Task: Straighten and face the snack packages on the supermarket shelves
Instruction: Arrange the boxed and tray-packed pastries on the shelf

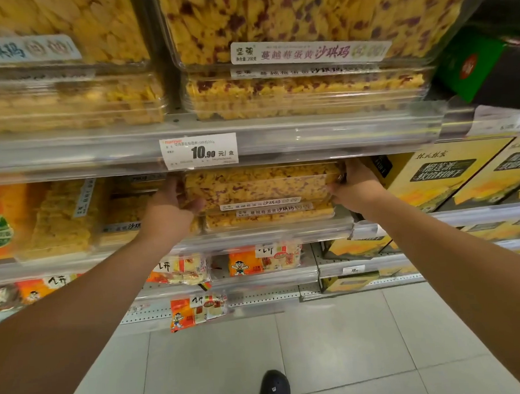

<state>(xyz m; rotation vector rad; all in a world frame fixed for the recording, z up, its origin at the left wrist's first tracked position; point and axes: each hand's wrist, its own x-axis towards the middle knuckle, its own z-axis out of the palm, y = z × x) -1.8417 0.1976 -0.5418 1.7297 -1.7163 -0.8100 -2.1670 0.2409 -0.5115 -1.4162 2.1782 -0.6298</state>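
A clear plastic box of yellow and red snack squares (261,186) sits tilted on top of a like box (269,217) on the middle shelf. My left hand (170,207) grips its left end, thumb along the front corner. Its right end is held by my right hand (353,189), fingers curled round the side. Both arms reach up from below. Just above the held box runs the upper shelf's clear rail with a 10.90 price tag (198,151).
More clear snack boxes (304,89) stack on the upper shelf. Yellow cartons (441,175) stand to the right, plain yellow snack boxes (64,219) to the left. Orange rice-cracker bags (197,311) lie on lower shelves. Grey floor tiles and a black shoe (273,387) are below.
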